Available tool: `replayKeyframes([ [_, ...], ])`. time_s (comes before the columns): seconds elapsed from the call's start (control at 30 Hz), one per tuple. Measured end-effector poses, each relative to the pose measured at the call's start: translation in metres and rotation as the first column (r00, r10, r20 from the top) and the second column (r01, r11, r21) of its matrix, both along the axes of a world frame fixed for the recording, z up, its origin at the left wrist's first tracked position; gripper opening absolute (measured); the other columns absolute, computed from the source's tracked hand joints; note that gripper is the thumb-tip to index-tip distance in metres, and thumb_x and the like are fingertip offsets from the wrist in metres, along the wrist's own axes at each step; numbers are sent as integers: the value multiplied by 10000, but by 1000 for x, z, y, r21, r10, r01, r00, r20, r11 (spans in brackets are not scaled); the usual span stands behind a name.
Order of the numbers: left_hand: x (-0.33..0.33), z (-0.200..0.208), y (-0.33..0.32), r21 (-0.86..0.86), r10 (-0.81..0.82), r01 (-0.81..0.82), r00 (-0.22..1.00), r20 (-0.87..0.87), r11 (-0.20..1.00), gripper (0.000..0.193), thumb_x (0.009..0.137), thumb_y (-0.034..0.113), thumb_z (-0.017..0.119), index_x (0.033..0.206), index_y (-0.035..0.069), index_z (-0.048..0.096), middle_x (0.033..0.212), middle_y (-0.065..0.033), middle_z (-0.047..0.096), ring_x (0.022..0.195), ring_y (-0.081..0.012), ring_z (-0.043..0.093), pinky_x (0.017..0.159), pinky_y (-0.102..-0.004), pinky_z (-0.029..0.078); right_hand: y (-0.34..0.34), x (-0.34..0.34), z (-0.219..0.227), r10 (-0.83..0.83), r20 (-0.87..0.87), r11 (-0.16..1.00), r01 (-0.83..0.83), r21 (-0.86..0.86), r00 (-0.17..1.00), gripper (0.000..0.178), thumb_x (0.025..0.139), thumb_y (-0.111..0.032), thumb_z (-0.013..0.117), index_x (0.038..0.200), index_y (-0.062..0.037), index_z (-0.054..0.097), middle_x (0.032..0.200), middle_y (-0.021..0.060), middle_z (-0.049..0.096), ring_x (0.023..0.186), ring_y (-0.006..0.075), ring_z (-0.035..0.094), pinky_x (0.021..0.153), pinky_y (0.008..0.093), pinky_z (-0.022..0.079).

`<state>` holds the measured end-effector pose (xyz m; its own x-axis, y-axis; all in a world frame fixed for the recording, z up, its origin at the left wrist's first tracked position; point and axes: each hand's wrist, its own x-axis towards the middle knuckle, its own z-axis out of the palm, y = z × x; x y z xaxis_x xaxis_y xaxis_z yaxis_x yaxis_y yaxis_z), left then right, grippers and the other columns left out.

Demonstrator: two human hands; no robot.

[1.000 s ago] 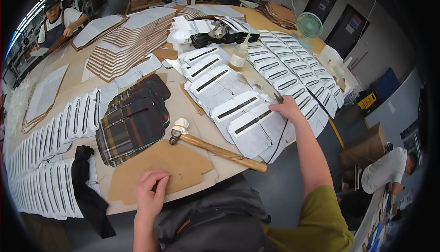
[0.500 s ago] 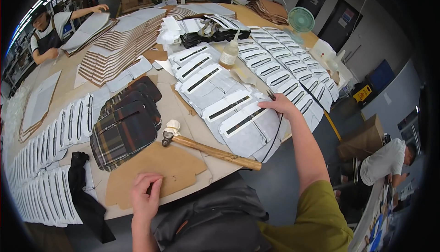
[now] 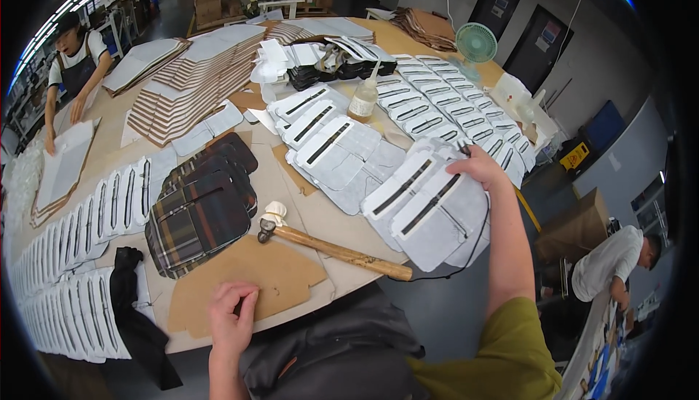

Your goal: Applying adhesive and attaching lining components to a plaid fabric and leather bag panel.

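My right hand (image 3: 486, 169) grips the edge of a few overlapping white panels (image 3: 451, 229), each with a long dark slot across a white strip. Part of them hangs past the table's edge. A dark, pointed tool (image 3: 463, 149) shows at the same hand, with a black cord trailing below it. My left hand (image 3: 234, 313) is closed, fingers curled to the thumb, over the near edge of a brown card template (image 3: 247, 276); anything inside it is hidden. Between the hands lies a wooden-handled hammer (image 3: 342, 251), its head by a white cloth knob (image 3: 275, 211).
Dark plaid panels (image 3: 200, 222) are stacked left of the hammer. More slotted white panels (image 3: 328, 141) lie ahead, beside a glue bottle (image 3: 362, 98). A green fan (image 3: 475, 42) stands far right. A co-worker (image 3: 76, 72) handles sheets at the far left; another person (image 3: 608, 262) is at right.
My right hand has moved right and nearer, drawing the front white panels off the pile toward the table's edge. My left hand barely moved. The far-left co-worker's arms came down to nearer sheets.
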<state>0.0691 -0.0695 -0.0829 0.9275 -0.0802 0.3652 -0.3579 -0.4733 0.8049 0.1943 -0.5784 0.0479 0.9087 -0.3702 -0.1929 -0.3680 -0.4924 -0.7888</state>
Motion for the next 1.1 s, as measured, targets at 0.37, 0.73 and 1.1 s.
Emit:
replayKeyframes([
  [0.37,-3,2,0,19,14,-14,1000,-11,1000,33,893,2,698,924,7,708,928,-121,702,885,-285,648,814,-359,498,56,5,99,192,475,886,-360,293,859,682,663,-166,900,1225,55,581,1120,154,681,978,232,690,862,364,567],
  [0.73,-2,1,-2,-1,8,-8,999,-37,1000,43,913,3,685,946,-11,708,940,-122,699,899,-254,655,821,-333,504,86,89,-42,269,45,648,-147,-747,962,440,877,-408,716,1140,-55,719,1028,169,740,957,326,711,857,396,555],
  [1.1,-2,4,-1,30,12,-10,999,-52,999,43,889,18,707,928,26,722,946,-107,717,908,-297,649,831,-385,500,31,2,-122,277,211,706,-50,-706,937,404,820,-137,761,1202,-36,683,1206,179,677,1092,340,642,919,411,519],
])
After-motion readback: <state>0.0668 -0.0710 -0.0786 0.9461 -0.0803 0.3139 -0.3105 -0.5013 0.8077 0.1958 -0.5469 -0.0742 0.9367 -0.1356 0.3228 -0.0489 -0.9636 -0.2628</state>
